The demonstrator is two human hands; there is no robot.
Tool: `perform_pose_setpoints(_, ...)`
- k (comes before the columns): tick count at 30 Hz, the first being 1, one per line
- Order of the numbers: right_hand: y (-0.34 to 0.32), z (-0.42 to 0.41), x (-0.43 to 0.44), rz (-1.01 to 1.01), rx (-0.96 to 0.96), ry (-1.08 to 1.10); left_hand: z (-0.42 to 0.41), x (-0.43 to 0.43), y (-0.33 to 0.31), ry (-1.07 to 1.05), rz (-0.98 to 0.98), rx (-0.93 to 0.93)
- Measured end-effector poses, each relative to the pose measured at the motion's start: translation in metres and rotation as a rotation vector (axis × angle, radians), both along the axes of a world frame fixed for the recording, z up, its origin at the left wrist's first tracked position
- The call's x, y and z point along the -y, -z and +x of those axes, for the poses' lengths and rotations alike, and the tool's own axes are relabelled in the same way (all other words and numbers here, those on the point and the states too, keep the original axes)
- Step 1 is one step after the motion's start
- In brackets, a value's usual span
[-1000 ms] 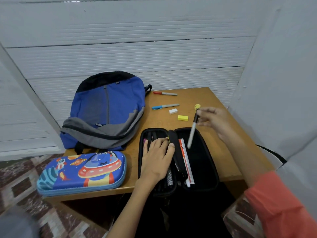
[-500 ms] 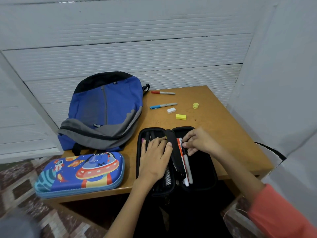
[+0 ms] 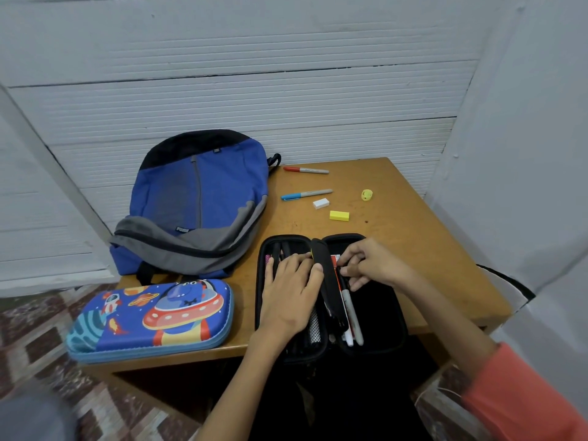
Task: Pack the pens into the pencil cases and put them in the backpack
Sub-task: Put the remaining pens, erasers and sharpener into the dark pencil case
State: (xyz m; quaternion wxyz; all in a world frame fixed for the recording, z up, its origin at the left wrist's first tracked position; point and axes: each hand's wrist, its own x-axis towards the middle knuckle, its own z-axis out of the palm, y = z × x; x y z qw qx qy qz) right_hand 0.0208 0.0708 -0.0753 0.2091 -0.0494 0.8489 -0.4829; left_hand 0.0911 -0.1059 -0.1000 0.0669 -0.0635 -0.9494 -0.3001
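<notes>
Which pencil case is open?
The black pencil case, spread flat with a white marker pen inside; the blue spaceship-print hard-shell case to its left is closed.

Both arms reach in from below. The left hand (image 3: 292, 294) lies palm down on the left half of the open pencil case (image 3: 399, 313), fingers straight and pointing away from the body. Its forearm (image 3: 241, 386) is bare and the wrist straight. The right hand (image 3: 374, 264) comes in from the right, knuckles up, fingers curled, their tips pinching the dark top end of a pen (image 3: 351, 308). That arm is bare up to a coral sleeve (image 3: 521, 396). The hands are near each other, not touching.
</notes>
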Motion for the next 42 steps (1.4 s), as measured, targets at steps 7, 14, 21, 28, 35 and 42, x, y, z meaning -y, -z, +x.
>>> perform_pose_setpoints(7, -0.017, -0.012, -0.003, 0.023, -0.056, 0.071, 0.002, -0.003, -0.004, 0.008, 0.008, 0.007)
perform_pose_setpoints(14, -0.02, -0.076, 0.011, 0.187, -0.408, 0.255, 0.006, -0.004, -0.006, 0.016, 0.024, -0.005)
perform_pose_setpoints(21, -0.006, -0.139, 0.068, 0.696, -0.659, -0.046, 0.004, -0.003, -0.002, 0.018, 0.014, -0.019)
perform_pose_setpoints(28, 0.013, -0.15, 0.095, 0.98, -0.685, -0.197, 0.004, -0.001, 0.0, 0.024, -0.018, -0.031)
perform_pose_setpoints(35, 0.019, -0.143, 0.085, 0.875, -0.868, -0.162, 0.004, -0.004, 0.002, 0.021, -0.034, -0.043)
perform_pose_setpoints(42, -0.004, -0.116, 0.072, 0.245, -1.047, 0.098, 0.003, -0.004, 0.001, 0.021, -0.027, -0.039)
